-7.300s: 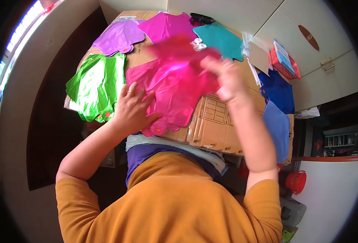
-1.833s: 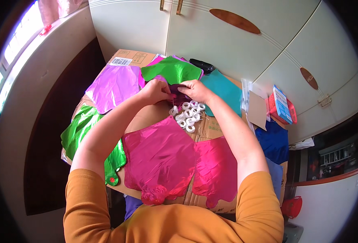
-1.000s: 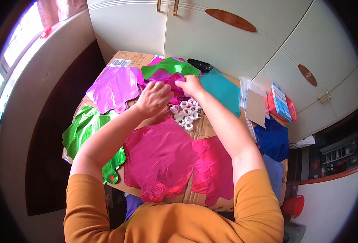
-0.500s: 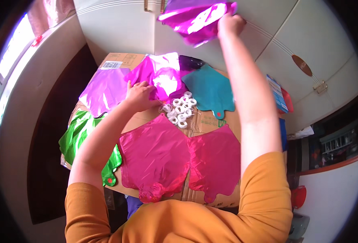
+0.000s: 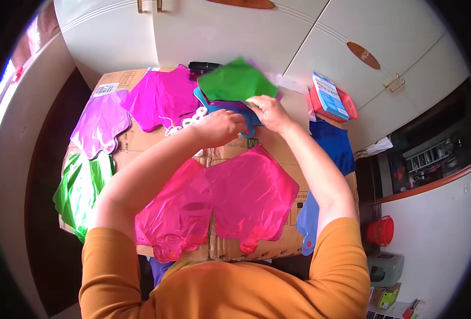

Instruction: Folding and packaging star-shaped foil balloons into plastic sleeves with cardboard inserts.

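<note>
Flat, uninflated foil balloons lie spread over a cardboard surface. My right hand pinches the lower edge of a green foil balloon, whose blurred upper edge stands up at the back. Beneath it lies a blue-teal foil balloon. My left hand is closed beside that one, its fingers curled; what they hold, if anything, is hidden. Partly behind my left hand are white ribbon rolls. Two joined-looking pink foil balloons lie nearest me, and a magenta one is at the back left.
A lilac foil balloon and a shiny green one lie on the left. Blue foil balloons are on the right, near a red basket with a blue-white packet. White cabinets stand behind.
My right hand has come down from beside the cabinets, where it held up magenta foil, to the green balloon. My left hand has moved right, off the magenta foil. The view has shifted.
</note>
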Demonstrator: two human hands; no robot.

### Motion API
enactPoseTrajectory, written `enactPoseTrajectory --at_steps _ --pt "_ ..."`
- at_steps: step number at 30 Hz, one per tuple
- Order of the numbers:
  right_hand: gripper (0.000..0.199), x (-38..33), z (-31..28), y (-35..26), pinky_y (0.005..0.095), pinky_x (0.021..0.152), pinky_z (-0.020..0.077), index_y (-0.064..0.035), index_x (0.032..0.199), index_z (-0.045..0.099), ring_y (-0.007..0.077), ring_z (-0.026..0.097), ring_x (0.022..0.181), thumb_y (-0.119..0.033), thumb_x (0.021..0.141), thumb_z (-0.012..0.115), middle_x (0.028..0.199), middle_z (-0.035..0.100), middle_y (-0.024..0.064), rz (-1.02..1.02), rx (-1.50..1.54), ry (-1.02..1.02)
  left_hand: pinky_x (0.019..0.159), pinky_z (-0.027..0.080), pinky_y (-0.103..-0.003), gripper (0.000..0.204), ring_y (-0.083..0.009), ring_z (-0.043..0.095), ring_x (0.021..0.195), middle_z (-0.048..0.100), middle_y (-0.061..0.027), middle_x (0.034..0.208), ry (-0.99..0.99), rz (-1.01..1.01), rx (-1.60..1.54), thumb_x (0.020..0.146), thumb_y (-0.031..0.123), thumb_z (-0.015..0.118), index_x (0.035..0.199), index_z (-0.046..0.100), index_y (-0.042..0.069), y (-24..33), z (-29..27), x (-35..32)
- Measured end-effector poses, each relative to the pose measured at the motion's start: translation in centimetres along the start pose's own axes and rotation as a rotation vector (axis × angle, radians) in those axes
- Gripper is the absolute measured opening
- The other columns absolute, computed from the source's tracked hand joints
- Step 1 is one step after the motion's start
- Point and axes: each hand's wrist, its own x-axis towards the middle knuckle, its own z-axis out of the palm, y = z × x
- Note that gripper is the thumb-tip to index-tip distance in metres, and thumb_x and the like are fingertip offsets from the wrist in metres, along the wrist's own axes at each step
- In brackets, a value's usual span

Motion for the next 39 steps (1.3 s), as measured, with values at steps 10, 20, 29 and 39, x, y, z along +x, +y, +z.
enactPoseTrajectory --at_steps 10,20,29,39 --pt "0.021 -2.1 1.2 1.8 0.0314 0.07 0.0463 0.0001 0.105 0.062 0.0119 0.056 0.074 -0.018 0.097 0.054 0.086 0.067 0.0072 0.289 0.442 -0.059 0.075 0.052 -0.036 0.017 -0.0247 0.064 0.082 0.066 -0.009 0.086 0.127 -0.291 -0.253 0.077 0.012 0.069 0.091 0.07 0.003 -0.9 3.6 1.2" --pt "0.025 -1.9 -1.1 1.6 0.0263 0.076 0.0472 -0.0009 0.109 0.064 0.0067 0.058 0.084 -0.018 0.091 0.063 0.096 0.069 0.0023 0.592 0.323 -0.457 0.063 0.051 -0.034 0.019 -0.0197 0.064 0.066 0.068 -0.009 0.073 0.038 -0.787 -0.523 0.075 0.017 0.073 0.087 0.071 0.002 -2.7 1.7 3.1" --pt "0.024 -1.3 1.6 3.0 0.0301 0.08 0.0495 -0.0028 0.103 0.068 0.0112 0.062 0.083 -0.014 0.082 0.072 0.091 0.071 0.0077 0.32 0.303 0.047 0.078 0.039 -0.035 0.013 -0.0199 0.054 0.088 0.055 -0.0005 0.083 0.291 -0.2 0.474 0.071 0.023 0.068 0.07 0.058 0.015 -1.1 1.9 4.2" --pt "0.031 9.4 -10.2 7.3 0.0384 0.063 0.0508 0.0075 0.087 0.066 0.022 0.063 0.071 -0.016 0.073 0.08 0.083 0.067 0.0123 0.911 0.386 0.847 0.094 0.035 -0.046 0.044 -0.0289 0.054 0.111 0.061 -0.0092 0.109 -0.215 -0.762 0.279 0.082 0.05 0.062 0.107 0.067 0.014 0.1 0.5 1.2"
